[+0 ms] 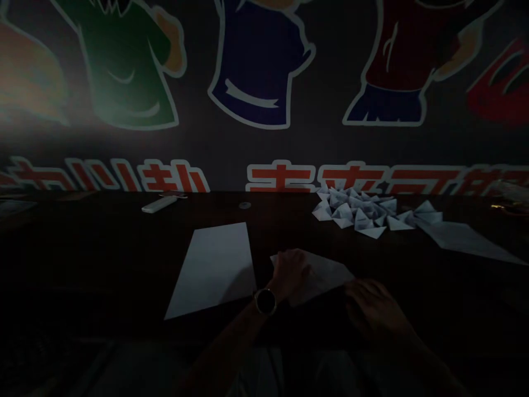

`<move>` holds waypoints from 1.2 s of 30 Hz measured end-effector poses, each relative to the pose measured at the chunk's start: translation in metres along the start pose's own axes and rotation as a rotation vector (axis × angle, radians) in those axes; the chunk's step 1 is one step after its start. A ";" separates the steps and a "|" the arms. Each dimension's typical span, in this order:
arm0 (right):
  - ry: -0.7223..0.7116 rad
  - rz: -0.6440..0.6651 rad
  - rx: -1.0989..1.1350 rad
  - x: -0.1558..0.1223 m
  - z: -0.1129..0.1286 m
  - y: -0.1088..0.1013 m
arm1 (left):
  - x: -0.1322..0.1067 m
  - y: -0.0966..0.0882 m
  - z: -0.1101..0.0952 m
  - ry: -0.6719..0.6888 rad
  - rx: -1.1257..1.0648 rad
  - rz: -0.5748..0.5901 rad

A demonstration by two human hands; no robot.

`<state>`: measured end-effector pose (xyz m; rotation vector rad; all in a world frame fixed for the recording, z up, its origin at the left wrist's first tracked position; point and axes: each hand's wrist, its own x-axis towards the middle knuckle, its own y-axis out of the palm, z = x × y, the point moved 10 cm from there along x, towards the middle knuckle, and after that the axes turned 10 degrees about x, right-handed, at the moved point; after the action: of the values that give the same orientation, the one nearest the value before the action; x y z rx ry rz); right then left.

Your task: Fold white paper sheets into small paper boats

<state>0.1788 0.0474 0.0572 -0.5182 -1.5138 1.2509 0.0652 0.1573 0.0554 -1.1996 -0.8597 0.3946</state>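
Observation:
A partly folded sheet of white paper (326,273) lies on the dark table in front of me. My left hand (291,270), with a round-faced watch (265,301) at the wrist, rests on the left part of this sheet with its fingers curled in against it. At the sheet's right corner is my right hand (374,306), its fingers bent together over the edge; the thumb is lost in the dark. Left of my hands lies a flat white sheet of paper (219,264), partly shaded by my arm.
Several folded white paper pieces (359,209) are heaped at the back right. Beside them more white paper (463,237) stretches rightward. A slim white object (160,204) and a small round disc (245,205) lie near the wall (194,132), which carries cartoon figures and red characters. Light is dim.

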 end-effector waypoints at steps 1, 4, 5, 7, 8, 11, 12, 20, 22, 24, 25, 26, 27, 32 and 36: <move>-0.034 -0.002 0.033 0.002 0.016 0.005 | 0.001 -0.001 0.000 -0.022 0.029 0.004; -0.154 0.042 0.095 0.006 0.060 0.028 | -0.002 -0.006 0.000 -0.051 0.104 0.008; -0.177 0.047 0.108 0.008 0.068 0.034 | -0.005 -0.009 0.000 -0.055 0.118 0.010; -0.175 0.038 0.123 0.010 0.069 0.039 | -0.015 -0.014 0.001 -0.060 0.119 0.020; -0.153 0.034 0.124 0.012 0.064 0.039 | -0.021 -0.016 0.001 -0.048 0.101 0.029; -0.091 0.031 0.118 0.010 0.042 0.035 | -0.046 -0.021 -0.004 0.040 0.004 0.045; -0.093 0.036 0.120 0.008 0.037 0.034 | -0.055 -0.023 -0.007 0.070 -0.024 0.038; -0.221 0.048 0.116 -0.045 0.038 0.033 | -0.113 -0.035 -0.027 0.233 -0.116 0.045; -0.190 0.056 0.160 -0.053 0.035 0.034 | -0.120 -0.038 -0.031 0.264 -0.134 0.053; -0.139 0.077 0.245 -0.053 0.028 0.035 | -0.123 -0.040 -0.034 0.278 -0.141 0.061; -0.106 0.088 0.301 -0.049 0.024 0.034 | -0.124 -0.040 -0.035 0.284 -0.141 0.065; -0.065 0.092 0.360 -0.043 0.019 0.033 | -0.124 -0.039 -0.036 0.291 -0.140 0.069; -0.021 0.084 0.420 -0.035 0.013 0.031 | -0.125 -0.039 -0.036 0.295 -0.141 0.072; 0.272 0.056 0.594 0.020 -0.021 0.027 | -0.123 -0.040 -0.035 0.290 -0.184 0.093; 0.274 0.074 0.608 0.059 -0.019 0.041 | -0.123 -0.045 -0.032 0.278 -0.213 0.107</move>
<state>0.1639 0.1192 0.0451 -0.3223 -0.8321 1.5429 0.0045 0.0378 0.0481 -1.4632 -0.6093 0.2179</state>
